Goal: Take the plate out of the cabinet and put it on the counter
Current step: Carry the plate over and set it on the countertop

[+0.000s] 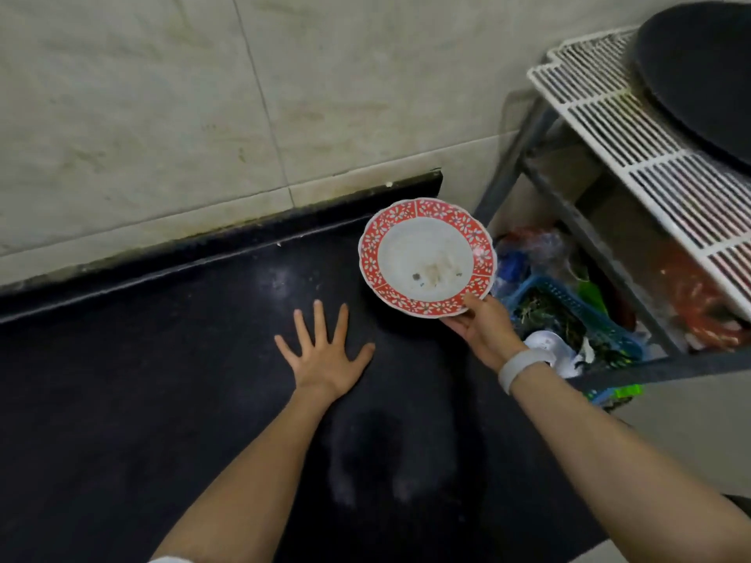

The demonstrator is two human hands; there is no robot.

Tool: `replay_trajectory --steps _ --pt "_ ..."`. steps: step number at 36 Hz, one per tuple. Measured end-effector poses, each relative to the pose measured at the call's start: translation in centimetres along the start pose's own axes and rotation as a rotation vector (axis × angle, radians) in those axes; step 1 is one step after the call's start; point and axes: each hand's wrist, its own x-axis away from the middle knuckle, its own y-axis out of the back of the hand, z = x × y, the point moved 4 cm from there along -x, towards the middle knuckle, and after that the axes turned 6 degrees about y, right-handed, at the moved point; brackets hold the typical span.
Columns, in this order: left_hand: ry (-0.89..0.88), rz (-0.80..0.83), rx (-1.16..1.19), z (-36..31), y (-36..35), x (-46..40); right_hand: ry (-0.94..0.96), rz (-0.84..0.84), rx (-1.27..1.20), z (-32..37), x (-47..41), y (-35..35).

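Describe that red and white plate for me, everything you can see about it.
The plate is round with a scalloped edge, a wide red rim printed with small white flowers, and a plain white centre. It looks like glazed ceramic or melamine. A few brownish specks and smears sit in its centre, so it looks unwashed. The right hand grips its near edge, thumb on the rim, holding it tilted over the far right part of the dark counter. Whether it touches the counter is unclear.

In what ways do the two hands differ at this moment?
The left hand lies flat on the black counter, fingers spread, holding nothing. The right hand grips the red-rimmed plate at its near edge, palm up. The right wrist wears a white band; the left wrist is bare. Both forearms are bare.
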Motion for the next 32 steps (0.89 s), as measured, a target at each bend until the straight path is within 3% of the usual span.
replay_trajectory --steps 23,29,32 --pt "0.048 0.079 -0.031 -0.1 0.2 -0.2 -0.142 0.133 -0.055 0.2 -3.6 -0.4" --pt "0.066 0.052 -0.044 -0.1 0.6 -0.1 -0.147 0.172 0.163 -1.0 -1.0 0.9" --pt "0.077 0.005 0.014 -0.8 1.2 0.7 -0.037 0.148 0.342 -2.1 1.3 1.9"
